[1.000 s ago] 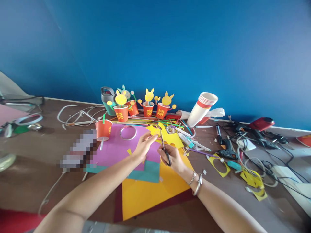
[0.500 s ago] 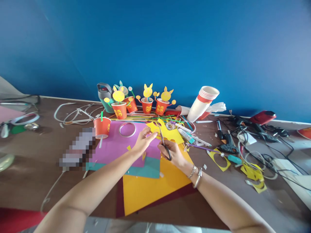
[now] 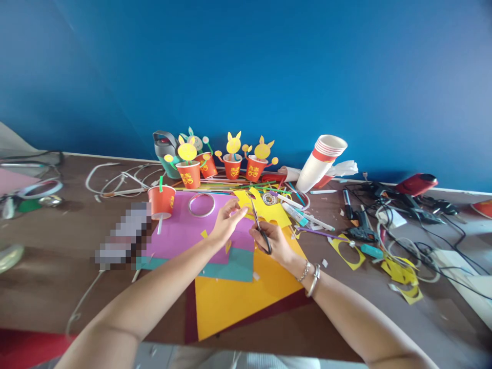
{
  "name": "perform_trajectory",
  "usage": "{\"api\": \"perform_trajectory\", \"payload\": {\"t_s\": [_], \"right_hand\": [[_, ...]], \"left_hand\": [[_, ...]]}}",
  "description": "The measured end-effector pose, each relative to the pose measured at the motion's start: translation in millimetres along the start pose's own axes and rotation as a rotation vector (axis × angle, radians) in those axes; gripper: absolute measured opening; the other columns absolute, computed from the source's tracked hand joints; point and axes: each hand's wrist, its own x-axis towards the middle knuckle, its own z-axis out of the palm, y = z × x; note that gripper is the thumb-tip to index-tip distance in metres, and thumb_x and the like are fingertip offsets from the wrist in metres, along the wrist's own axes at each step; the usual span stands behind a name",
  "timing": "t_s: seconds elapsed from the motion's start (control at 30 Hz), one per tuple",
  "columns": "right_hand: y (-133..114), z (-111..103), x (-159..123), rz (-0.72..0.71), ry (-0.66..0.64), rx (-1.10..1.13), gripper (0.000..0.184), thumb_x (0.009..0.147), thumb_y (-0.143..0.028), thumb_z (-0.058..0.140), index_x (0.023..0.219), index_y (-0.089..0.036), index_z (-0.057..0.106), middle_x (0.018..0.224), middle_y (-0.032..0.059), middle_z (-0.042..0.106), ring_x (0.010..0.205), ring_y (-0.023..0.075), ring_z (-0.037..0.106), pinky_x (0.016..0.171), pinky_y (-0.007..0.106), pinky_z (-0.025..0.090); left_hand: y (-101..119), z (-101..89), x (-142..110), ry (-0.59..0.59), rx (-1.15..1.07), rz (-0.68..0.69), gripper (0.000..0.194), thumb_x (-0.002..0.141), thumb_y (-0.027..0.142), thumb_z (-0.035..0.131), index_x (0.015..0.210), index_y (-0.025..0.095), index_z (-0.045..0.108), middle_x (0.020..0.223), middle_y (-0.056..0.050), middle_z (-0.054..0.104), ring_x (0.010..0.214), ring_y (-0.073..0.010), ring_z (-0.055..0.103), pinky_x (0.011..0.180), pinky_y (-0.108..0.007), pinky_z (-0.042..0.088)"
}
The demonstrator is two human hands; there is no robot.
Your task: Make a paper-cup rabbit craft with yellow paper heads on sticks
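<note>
My right hand [image 3: 275, 242] grips a pair of scissors [image 3: 262, 233] by its dark handles, with the blades pointing away from me. My left hand [image 3: 228, 220] is closed on a piece of yellow paper [image 3: 242, 199], thumb on top. The blades lie at the right edge of this piece; whether they are parted is hard to make out. Just behind and to the right of the blades lies a larger yellow paper sheet [image 3: 273, 212] with cut edges. Purple paper [image 3: 180, 230], teal paper [image 3: 230, 266] and orange paper [image 3: 230, 307] lie beneath my hands.
Red paper cups with yellow rabbit figures [image 3: 232, 166] stand along the blue wall. A tape roll [image 3: 202, 205] and a red cup with a straw [image 3: 162, 201] are at left. Stacked white cups [image 3: 321, 163] lean at the back. Glue gun [image 3: 361, 230], cables and yellow scraps [image 3: 348, 252] lie right.
The yellow piece in my left hand has shifted very slightly at the blades. Otherwise both hands and the scissors are nearly where they were.
</note>
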Motion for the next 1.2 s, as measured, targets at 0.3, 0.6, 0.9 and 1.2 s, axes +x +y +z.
{"api": "perform_trajectory", "payload": {"t_s": [0.3, 0.6, 0.9, 1.2], "right_hand": [[-0.4, 0.4, -0.6, 0.003, -0.001, -0.006, 0.034, 0.080, -0.047, 0.066, 0.067, -0.019, 0.052, 0.050, -0.0060, 0.042, 0.043, 0.0064, 0.035, 0.042, 0.022, 0.026], [-2.6, 1.9, -0.6, 0.037, 0.019, 0.048, 0.034, 0.078, -0.045, 0.069, 0.066, -0.019, 0.051, 0.046, -0.0077, 0.040, 0.040, 0.0055, 0.035, 0.040, 0.021, 0.027], [-6.2, 1.5, 1.0, 0.058, 0.019, 0.077, 0.033, 0.075, -0.045, 0.069, 0.068, -0.018, 0.051, 0.046, -0.0081, 0.041, 0.039, 0.0054, 0.037, 0.039, 0.020, 0.029], [-6.5, -1.3, 0.7, 0.041, -0.009, 0.045, 0.032, 0.076, -0.043, 0.067, 0.066, -0.018, 0.050, 0.047, -0.0082, 0.039, 0.041, 0.0050, 0.031, 0.042, 0.021, 0.025]], "left_hand": [[-3.5, -1.7, 0.2, 0.000, -0.025, 0.007, 0.036, 0.070, 0.042, 0.070, 0.056, 0.020, 0.046, 0.062, 0.004, 0.044, 0.066, -0.0135, 0.042, 0.067, -0.026, 0.034], [-6.1, -2.5, -0.8, -0.085, 0.036, 0.032, 0.029, 0.081, 0.044, 0.061, 0.064, 0.021, 0.055, 0.064, 0.002, 0.048, 0.068, -0.0148, 0.046, 0.072, -0.028, 0.037], [-9.6, -5.5, 3.9, -0.161, 0.239, 0.187, 0.024, 0.085, 0.040, 0.056, 0.081, 0.022, 0.071, 0.099, -0.005, 0.067, 0.109, -0.0241, 0.053, 0.100, -0.037, 0.038], [-18.1, -10.2, 7.4, -0.119, 0.240, 0.189, 0.021, 0.082, 0.039, 0.059, 0.081, 0.022, 0.072, 0.107, -0.006, 0.064, 0.113, -0.0245, 0.051, 0.103, -0.039, 0.036]]}}
